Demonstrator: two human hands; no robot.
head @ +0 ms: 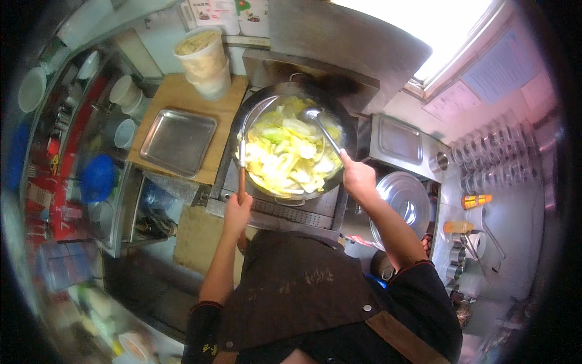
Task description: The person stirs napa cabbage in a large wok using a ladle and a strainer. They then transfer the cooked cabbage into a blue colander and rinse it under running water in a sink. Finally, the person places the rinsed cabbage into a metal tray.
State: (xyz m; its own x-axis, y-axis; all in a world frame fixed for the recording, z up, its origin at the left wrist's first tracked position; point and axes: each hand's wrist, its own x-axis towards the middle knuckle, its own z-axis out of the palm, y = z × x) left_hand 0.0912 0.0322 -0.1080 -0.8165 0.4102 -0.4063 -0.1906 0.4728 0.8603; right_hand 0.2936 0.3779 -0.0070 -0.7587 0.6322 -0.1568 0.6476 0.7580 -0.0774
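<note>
A large dark wok [349,107] sits on the stove before me, with a heap of chopped pale green and yellow cabbage [288,148] inside. My left hand [237,213] is closed around the wooden handle of a strainer [242,177], whose metal rim reaches into the wok's left side, partly behind the leaves. My right hand [360,178] grips a metal ladle [328,135] from the right. The ladle's bowl rests at the far side of the cabbage, apart from the strainer's rim. Light haze hangs over the wok.
Left of the stove, a wooden board [234,93] bears a metal tray [178,142] and stacked plastic tubs [207,68]. To the right are a round metal lid [402,204], another metal tray [400,139] and a metal cup [439,161]. A metal splash guard [313,75] stands behind the wok.
</note>
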